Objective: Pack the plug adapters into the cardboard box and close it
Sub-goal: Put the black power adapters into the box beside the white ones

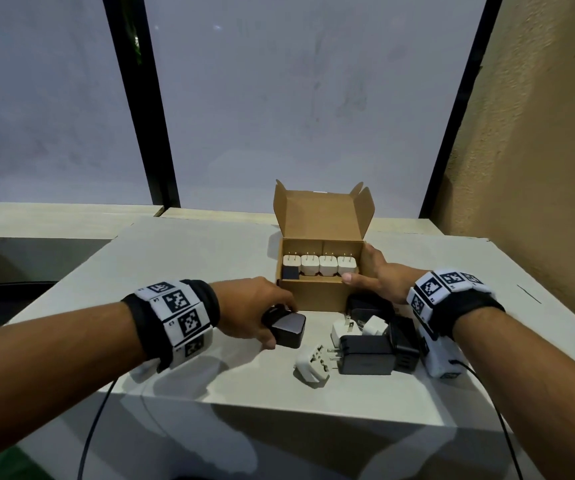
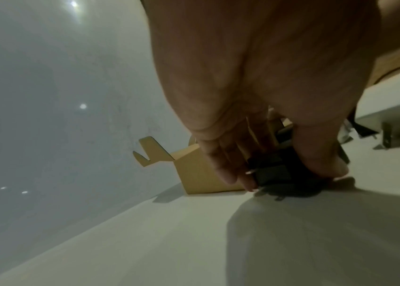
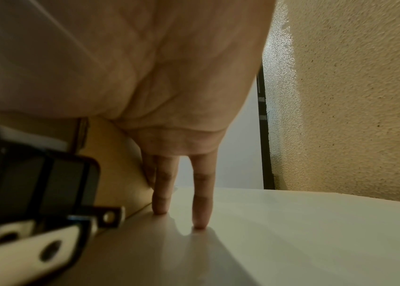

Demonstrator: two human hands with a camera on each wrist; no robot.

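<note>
Brown cardboard box (image 1: 317,292) is showing four white adapters (image 1: 319,265) and one black; black adapter (image 1: 288,329) and a mixed black-and-white pile (image 1: 365,351) are lying on the off-white tabletop (image 1: 182,258); wristbands (image 1: 178,320) are bearing black-and-white square markers.

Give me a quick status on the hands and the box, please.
Left hand grips black adapter on table. Right hand steadies cardboard box, fingers straight. Box open, four white adapters inside. Loose adapters still out front.

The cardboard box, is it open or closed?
Open. The cardboard box has its lid standing up at the back, and white adapters show inside.
</note>
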